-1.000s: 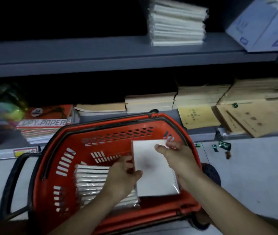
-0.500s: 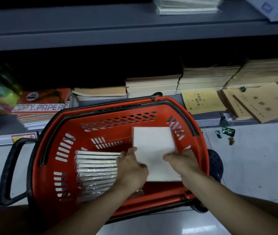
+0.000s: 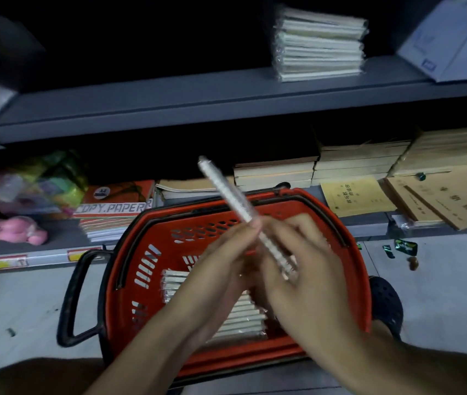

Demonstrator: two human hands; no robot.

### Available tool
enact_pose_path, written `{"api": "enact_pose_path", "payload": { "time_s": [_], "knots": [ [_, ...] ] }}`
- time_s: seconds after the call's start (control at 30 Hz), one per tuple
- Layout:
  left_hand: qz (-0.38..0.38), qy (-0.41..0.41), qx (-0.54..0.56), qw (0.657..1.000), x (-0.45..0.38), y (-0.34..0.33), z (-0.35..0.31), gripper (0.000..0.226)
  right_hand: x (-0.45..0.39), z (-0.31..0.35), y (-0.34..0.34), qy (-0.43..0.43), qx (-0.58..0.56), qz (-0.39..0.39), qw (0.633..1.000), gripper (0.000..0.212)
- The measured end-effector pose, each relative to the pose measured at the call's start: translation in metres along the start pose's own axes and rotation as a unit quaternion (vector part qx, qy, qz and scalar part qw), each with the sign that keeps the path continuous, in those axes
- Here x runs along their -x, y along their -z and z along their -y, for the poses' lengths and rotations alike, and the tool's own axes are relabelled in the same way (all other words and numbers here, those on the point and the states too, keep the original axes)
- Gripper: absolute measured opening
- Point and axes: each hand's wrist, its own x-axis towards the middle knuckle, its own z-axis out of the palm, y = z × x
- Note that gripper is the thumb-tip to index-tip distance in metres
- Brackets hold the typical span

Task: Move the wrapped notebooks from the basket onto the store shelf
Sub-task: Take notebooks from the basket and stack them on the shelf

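grey shelf [image 3: 169, 106] spans the upper view; a stack [image 3: 320, 45] of wrapped notebooks rests on it at 1 o'clock. red basket [image 3: 129, 280] sits on the floor below centre, more wrapped notebooks [image 3: 243, 317] lying inside. left hand [image 3: 215, 269] and right hand [image 3: 306, 269] meet above the basket, fingers of both clasped on one notebook [image 3: 226, 192], seen edge-on, tilted toward 11 o'clock. copy paper [image 3: 112, 208] lies on the lower shelf at 9 o'clock.
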Motion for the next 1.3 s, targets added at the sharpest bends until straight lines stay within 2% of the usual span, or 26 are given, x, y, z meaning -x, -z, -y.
{"api": "enact_pose_path", "payload": {
  "time_s": [0.1,0.2,0.3,0.4,0.53,0.63,0.7,0.77,0.83,0.87,0.9,0.97,1.03,1.1,1.17,1.3],
  "knots": [
    [-0.026,0.006,0.062,0.998,0.010,0.002,-0.012,0.046,0.009,0.015,-0.007,0.125,0.115,0.051,0.984,0.035],
    [-0.031,0.029,0.115,0.992,0.014,0.015,-0.019,0.047,0.007,0.016,-0.004,0.211,0.086,0.081,0.970,0.031],
    [-0.058,-0.004,0.127,0.990,0.011,0.027,-0.026,0.043,0.002,0.007,0.001,0.212,0.049,0.050,0.975,0.028],
    [-0.092,-0.034,0.110,0.989,0.008,0.033,-0.031,0.042,-0.014,-0.001,0.014,0.180,0.056,0.036,0.981,0.046],
    [-0.147,-0.091,0.017,0.985,0.001,0.031,-0.037,0.032,-0.035,-0.011,0.031,0.233,0.124,0.122,0.957,0.075],
    [-0.169,-0.097,-0.043,0.980,-0.009,0.023,-0.034,0.020,-0.033,-0.018,0.030,0.202,0.143,0.153,0.957,0.070],
    [-0.162,-0.100,-0.044,0.981,-0.016,0.017,-0.032,0.017,-0.029,-0.019,0.022,0.184,0.171,0.118,0.961,0.057],
    [-0.129,-0.105,-0.030,0.986,-0.021,0.009,-0.031,0.030,-0.027,-0.023,0.014,0.152,0.150,0.060,0.975,0.038],
    [-0.131,-0.112,-0.060,0.983,-0.024,0.006,-0.027,0.042,-0.031,-0.017,0.016,0.019,0.047,-0.017,0.999,0.012],
    [-0.152,-0.116,-0.093,0.977,-0.025,0.007,-0.024,0.041,-0.035,-0.015,0.020,-0.073,-0.045,-0.046,0.995,0.010],
    [-0.177,-0.121,-0.132,0.968,-0.027,0.010,-0.020,0.039,-0.039,-0.012,0.026,-0.162,-0.153,-0.066,0.973,0.014],
    [-0.227,-0.122,-0.184,0.949,-0.029,0.015,-0.014,0.041,-0.047,-0.011,0.038,-0.278,-0.368,-0.084,0.883,0.017],
    [-0.240,-0.105,-0.170,0.950,-0.030,0.016,-0.009,0.049,-0.054,-0.008,0.046,-0.306,-0.505,-0.074,0.804,0.022],
    [-0.182,-0.093,-0.076,0.976,-0.031,0.011,-0.007,0.044,-0.057,-0.006,0.047,-0.294,-0.588,-0.068,0.751,0.032],
    [-0.108,-0.113,-0.006,0.988,-0.029,0.001,-0.010,0.035,-0.056,-0.006,0.042,-0.277,-0.618,-0.057,0.734,0.035],
    [-0.049,-0.181,0.063,0.980,-0.017,-0.005,-0.025,0.046,-0.050,-0.012,0.037,-0.267,-0.628,-0.004,0.731,0.043]
  ]
}}
